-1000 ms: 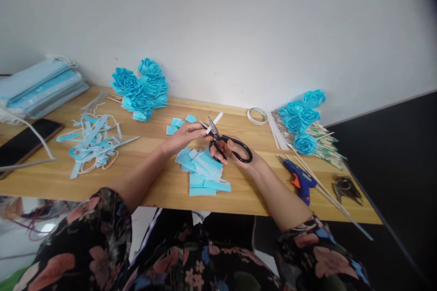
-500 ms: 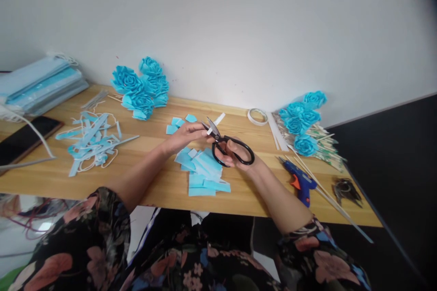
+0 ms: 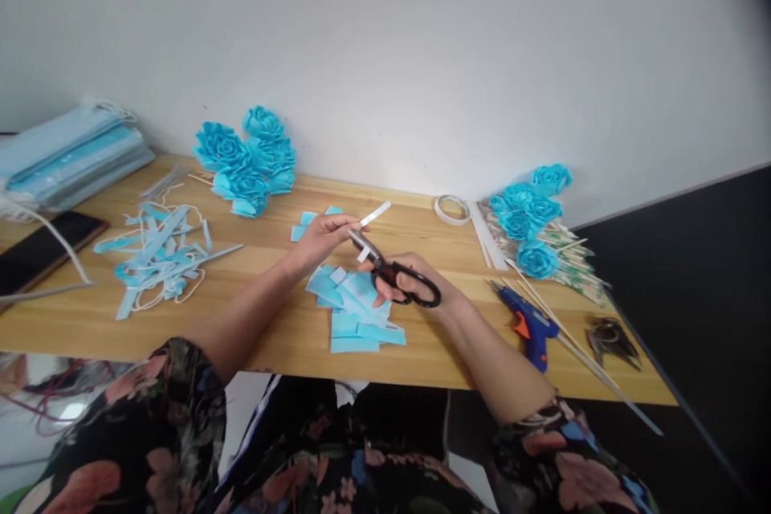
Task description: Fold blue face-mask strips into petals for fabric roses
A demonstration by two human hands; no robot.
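My left hand (image 3: 322, 236) pinches a thin white strip (image 3: 374, 214) that sticks out to the right above the table. My right hand (image 3: 409, 279) grips black-handled scissors (image 3: 394, 271), whose closed blades point up-left toward the left hand's fingers. A small white cut piece (image 3: 363, 254) hangs beside the blades. Under both hands lies a pile of light blue cut rectangles (image 3: 355, 309) on the wooden table (image 3: 265, 321).
Blue paper roses lie at back left (image 3: 246, 159) and right (image 3: 530, 213) with skewers. A tape roll (image 3: 453, 207), blue glue gun (image 3: 527, 323), scrap strips (image 3: 160, 253), stacked masks (image 3: 69, 152), phone (image 3: 42, 245) and a dark tool (image 3: 611, 337) lie around.
The scissors have closed and swung lower, cutting a small piece off the white strip. My left hand has lifted the strip slightly up and left.
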